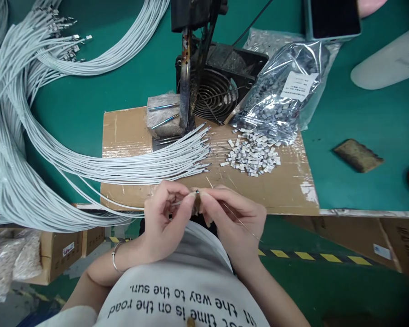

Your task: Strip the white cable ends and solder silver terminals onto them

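Note:
My left hand [170, 215] pinches the end of a white cable just in front of the cardboard's front edge. Fingertip to fingertip with it, my right hand [233, 218] is closed too. A thin silvery wire [240, 222], which looks like solder wire, passes through its fingers. A tiny dark piece [197, 191] shows between the two hands; its kind is too small to tell. Behind them, a fanned bundle of white cables [157, 161] lies with its tips to the right. To its right is a pile of small white-and-grey connectors [252, 152].
Behind the cables, a soldering iron [186, 77] hangs upright near a grey block [163, 116] and a black fan [214, 91]. A plastic bag of parts [286, 91], a phone [332, 18], a brown sponge-like pad [357, 155] and cardboard [293, 190] lie on the green table.

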### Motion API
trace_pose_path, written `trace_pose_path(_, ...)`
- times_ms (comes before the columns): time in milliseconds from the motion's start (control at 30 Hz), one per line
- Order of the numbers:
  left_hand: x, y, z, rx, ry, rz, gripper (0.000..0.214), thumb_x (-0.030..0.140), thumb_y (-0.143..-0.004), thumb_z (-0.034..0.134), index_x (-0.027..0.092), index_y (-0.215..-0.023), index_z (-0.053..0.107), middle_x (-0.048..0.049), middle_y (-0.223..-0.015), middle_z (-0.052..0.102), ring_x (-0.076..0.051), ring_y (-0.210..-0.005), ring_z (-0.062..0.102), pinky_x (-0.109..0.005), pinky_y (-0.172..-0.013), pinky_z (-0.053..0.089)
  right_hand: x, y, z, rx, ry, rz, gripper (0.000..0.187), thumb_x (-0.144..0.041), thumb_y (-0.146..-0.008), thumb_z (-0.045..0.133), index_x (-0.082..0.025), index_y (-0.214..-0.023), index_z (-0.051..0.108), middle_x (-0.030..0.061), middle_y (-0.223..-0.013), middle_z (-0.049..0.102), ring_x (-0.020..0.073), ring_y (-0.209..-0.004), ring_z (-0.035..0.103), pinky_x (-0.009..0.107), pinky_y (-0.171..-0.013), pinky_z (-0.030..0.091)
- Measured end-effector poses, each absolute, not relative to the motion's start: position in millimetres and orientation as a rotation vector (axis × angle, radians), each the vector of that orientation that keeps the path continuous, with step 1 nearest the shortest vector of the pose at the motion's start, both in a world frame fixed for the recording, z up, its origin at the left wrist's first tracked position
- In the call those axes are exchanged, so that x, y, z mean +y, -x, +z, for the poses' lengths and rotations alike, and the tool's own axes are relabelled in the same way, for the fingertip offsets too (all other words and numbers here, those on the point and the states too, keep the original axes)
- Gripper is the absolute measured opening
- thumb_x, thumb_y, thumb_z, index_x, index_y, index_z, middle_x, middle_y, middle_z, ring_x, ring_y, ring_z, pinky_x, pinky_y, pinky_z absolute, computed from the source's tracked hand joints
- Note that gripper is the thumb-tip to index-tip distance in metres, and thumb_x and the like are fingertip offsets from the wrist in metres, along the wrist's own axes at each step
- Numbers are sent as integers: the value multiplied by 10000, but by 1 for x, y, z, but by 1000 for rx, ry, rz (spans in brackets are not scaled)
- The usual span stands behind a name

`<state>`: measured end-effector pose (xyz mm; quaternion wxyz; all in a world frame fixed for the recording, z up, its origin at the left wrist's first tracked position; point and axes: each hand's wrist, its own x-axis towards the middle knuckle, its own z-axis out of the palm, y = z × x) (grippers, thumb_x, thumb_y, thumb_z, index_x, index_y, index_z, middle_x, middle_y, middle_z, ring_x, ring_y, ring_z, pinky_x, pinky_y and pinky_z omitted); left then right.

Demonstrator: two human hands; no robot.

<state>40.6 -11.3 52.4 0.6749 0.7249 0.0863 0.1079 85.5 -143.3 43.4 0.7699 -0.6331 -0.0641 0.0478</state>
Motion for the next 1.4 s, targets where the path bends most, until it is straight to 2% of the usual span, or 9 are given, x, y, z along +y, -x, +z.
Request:
trace_pose_path(167, -5, -45, 45, -110, -1921, 515, 185, 66, -952, 718, 199, -1080, 705, -18, -857, 728, -131, -696, 640, -243, -593, 489, -168, -96, 36, -63, 1377, -88, 220, -301, -1036, 668, -272, -1037, 886, 23, -683, 682, 126, -515, 527, 292, -470, 399)
trace_pose_path(267, -2, -44, 48, -152, -1920, 382, 153, 78, -998, 670, 190, -1098, 703, -8, -817, 742, -116, -663, 659, -227, -610, 517, -180, -101, 33, -41, 1366, -162, 238, -332, -1043, 662, -283, -1012, 892, 30, -689, 696, 124, -507, 524, 292, -444, 367)
trace_pose_path(367, -1, -42, 52, 17, -1761, 128, 86, 178, -1061, 620, 206, -1035, 696, 16, -758, 724, -101, -626, 653, -214, -606, 518, -183, -100, 32, -48, 1418, -106, 218, -296, -1040, 674, -291, -1011, 890, 20, -708, 703, 114, -514, 537, 290, -471, 388)
trace_pose_path(467, -1, -40, 54, 126, -1628, 53, 82, 226, -1068, 632, 219, -1018, 696, 32, -747, 724, -85, -618, 647, -198, -602, 506, -179, -94, 32, -90, 1469, 11, 207, -243, -1034, 684, -302, -1030, 882, -1, -722, 694, 95, -523, 536, 270, -495, 415)
trace_pose_path(667, -1, -38, 54, 84, -1661, 117, 82, 169, -1040, 662, 229, -1047, 717, 51, -717, 668, -67, -588, 587, -172, -559, 466, -169, -90, 40, -194, 1404, 190, 225, -165, -983, 702, -308, -1017, 873, -14, -755, 730, 86, -547, 574, 218, -489, 452)
trace_pose_path(867, -3, -39, 56, 8, -1760, 194, 94, 128, -1021, 668, 206, -1043, 717, 46, -724, 651, -61, -569, 554, -165, -523, 448, -165, -94, 49, -210, 1352, 238, 226, -134, -924, 741, -303, -992, 875, -12, -753, 755, 94, -540, 596, 220, -505, 511)
trace_pose_path(1167, -5, -40, 55, -24, -1812, 238, 95, 118, -1006, 675, 203, -1028, 708, 14, -757, 685, -97, -574, 597, -213, -513, 492, -163, -91, 53, -188, 1405, 222, 173, -157, -922, 755, -265, -968, 883, 12, -696, 721, 109, -539, 558, 248, -490, 452)
trace_pose_path(1400, -6, -41, 54, -46, -1882, 326, 101, 110, -994, 689, 207, -1019, 696, 30, -735, 652, -90, -554, 558, -220, -490, 437, -166, -92, 49, -206, 1390, 206, 167, -141, -928, 761, -269, -939, 867, -18, -684, 714, 78, -495, 531, 214, -464, 449)
